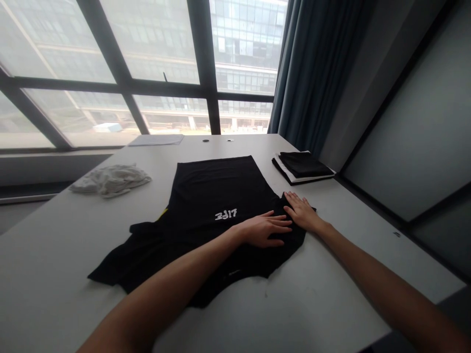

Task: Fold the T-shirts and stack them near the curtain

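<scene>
A black T-shirt (pixel 217 184) lies spread on the white table, its neck end toward me and its hem toward the window. White lettering, upside down from here, marks its middle, and a bit of yellow shows at its left side. My left hand (pixel 263 229) reaches across the shirt and lies flat on it near the right sleeve, fingers stretched out. Just beyond, my right hand (pixel 300 212) rests on the right sleeve's edge with its fingers extended. Part of the shirt's lower left is hidden under my left forearm.
A crumpled pale grey cloth (pixel 112 180) lies on the table (pixel 294 304) at left. Folded black and white clothes (pixel 305 165) are stacked at the back right. A flat pale sheet (pixel 156 140) lies at the far edge. Windows and a blue curtain (pixel 312 73) stand behind.
</scene>
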Demonstrator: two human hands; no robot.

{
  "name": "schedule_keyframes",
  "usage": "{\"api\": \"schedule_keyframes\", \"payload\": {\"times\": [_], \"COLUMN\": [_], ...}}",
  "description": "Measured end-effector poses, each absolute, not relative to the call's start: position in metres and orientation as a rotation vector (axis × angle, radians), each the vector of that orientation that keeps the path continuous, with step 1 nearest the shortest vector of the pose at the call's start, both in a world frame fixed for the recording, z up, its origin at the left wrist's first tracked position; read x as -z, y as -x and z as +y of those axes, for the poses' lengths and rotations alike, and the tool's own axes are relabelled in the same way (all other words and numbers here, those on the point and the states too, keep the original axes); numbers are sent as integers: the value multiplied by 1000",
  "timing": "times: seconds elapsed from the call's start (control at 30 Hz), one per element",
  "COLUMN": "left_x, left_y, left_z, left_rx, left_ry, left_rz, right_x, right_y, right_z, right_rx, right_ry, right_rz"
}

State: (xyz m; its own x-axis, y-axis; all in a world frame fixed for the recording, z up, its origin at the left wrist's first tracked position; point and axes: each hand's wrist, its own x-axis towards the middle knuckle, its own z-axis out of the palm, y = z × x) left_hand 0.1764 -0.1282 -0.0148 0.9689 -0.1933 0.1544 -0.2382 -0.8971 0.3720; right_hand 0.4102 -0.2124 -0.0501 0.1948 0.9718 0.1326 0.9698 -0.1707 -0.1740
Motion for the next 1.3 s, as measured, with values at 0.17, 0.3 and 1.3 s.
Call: {"api": "schedule_keyframes", "payload": {"times": [0.17,0.3,1.3], "left_x": [16,15,35], "left_y": [-176,-175,-181], "left_z": [-129,-129,-113], "left_rx": [-179,-219,-293], "left_ry": [-2699,-2693,-2889], "left_rz": [-301,-290,492], "right_x": [47,49,53], "right_y": [-416,-423,-406], "right_z": [-213,-214,-217], "right_rx": [-78,-102,-53], "right_ry": [2360,2394,2314], "right_rz": [-1861,-1813,-1905]}}
